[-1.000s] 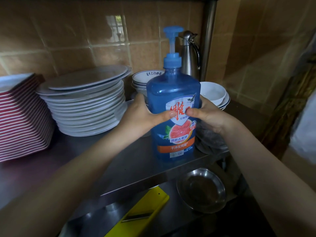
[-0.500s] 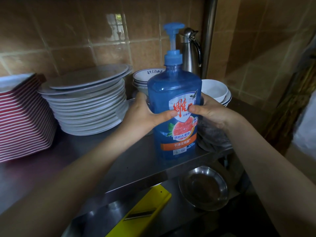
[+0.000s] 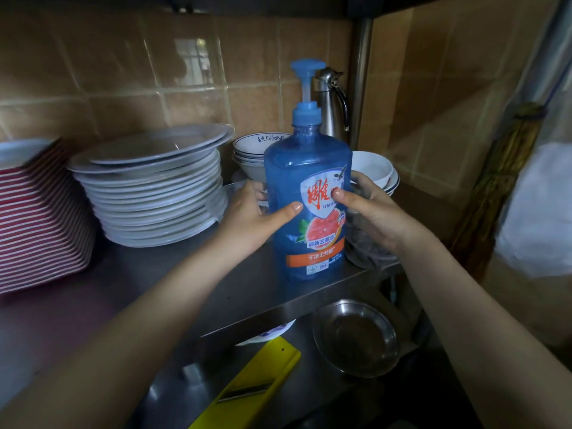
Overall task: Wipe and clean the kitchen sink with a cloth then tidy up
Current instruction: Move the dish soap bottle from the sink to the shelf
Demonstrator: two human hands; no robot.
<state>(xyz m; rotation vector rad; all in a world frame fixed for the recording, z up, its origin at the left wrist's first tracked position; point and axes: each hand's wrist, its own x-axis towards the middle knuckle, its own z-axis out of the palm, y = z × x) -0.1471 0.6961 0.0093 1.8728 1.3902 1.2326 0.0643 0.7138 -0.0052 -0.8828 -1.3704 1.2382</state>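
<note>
Plates (image 3: 154,193) left, bowls (image 3: 251,150) behind — bottle (image 3: 306,171) gripped

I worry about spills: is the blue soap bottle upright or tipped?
Upright: the soap bottle stands base-down on the steel shelf, pump on top, left hand and right hand gripping its sides.

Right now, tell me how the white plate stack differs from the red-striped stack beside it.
The white plate stack is round and plain; the red-striped stack has straight edges banded red and white. The white plate stack's top plates sit askew; the red-striped stack's layers lie even. The white plate stack shows whole; the red-striped stack is cut by the left edge. Both rest on the steel shelf.
</note>
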